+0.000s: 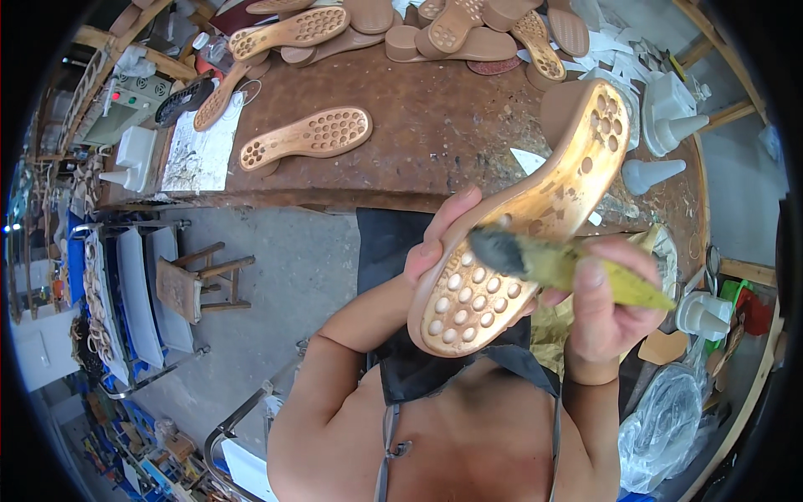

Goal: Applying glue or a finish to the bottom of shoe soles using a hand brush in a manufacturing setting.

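My left hand [443, 233] grips a tan shoe sole [577, 180] by its side edge, fingers wrapped round the rim. The sole is tilted, its heel end up toward the right and its wide toe end down near my chest. Round hollows dot both ends, and its inner face looks wet and shiny. In my right hand [615, 297] is a brush [544, 258] with a yellow handle, pinched between thumb and fingers. Its dark bristle end lies over the middle of the sole, somewhat blurred; whether it touches the surface I cannot tell.
On the brown worktable [401, 109] lies another sole [314, 138]; several more soles [452, 42] are piled at the back. White nozzle bottles [669, 117] stand at the right, and another bottle [134, 159] at the left. A wooden stool [188, 284] and a rack [138, 284] stand on the floor.
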Demonstrator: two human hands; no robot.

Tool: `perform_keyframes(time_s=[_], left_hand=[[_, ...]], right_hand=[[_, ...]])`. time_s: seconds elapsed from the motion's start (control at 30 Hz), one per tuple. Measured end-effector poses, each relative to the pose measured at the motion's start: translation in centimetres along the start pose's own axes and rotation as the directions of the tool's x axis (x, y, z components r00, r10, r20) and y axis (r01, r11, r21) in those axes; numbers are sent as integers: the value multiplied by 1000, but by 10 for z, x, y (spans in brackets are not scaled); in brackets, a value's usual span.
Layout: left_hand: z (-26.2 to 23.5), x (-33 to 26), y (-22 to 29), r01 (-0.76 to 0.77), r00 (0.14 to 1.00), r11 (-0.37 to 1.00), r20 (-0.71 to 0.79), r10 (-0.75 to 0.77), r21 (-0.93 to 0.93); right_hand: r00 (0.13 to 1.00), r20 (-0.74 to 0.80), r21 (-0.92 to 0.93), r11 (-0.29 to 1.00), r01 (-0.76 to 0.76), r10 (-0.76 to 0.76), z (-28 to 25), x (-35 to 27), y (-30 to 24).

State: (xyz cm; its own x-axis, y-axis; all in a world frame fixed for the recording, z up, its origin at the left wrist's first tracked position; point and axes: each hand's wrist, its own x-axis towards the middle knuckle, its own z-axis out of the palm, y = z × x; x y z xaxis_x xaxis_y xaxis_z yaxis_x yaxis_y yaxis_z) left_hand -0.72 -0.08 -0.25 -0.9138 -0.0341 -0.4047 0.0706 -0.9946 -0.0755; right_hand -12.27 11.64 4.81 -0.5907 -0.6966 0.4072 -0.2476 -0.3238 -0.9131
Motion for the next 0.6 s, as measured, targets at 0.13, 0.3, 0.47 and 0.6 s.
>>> perform_keyframes(time_s=[0.13,0.3,0.47,0.6], left_hand=[[4,-4,-6,-286,958,919,67,278,272],[-5,0,-3,-445,848,840,448,284,310],[-3,2,0,-436,876,825,377,300,359],[-19,12,6,-411,836,857,504,218,312]], right_hand=[[991,132,-77,997,23,-13,3,-16,1],[975,219,-95,994,61,-39,5,-17,-8],[956,272,-132,980,151,-111,5,-15,-12],[894,356,-107,938,329,-272,5,-1,-8]])
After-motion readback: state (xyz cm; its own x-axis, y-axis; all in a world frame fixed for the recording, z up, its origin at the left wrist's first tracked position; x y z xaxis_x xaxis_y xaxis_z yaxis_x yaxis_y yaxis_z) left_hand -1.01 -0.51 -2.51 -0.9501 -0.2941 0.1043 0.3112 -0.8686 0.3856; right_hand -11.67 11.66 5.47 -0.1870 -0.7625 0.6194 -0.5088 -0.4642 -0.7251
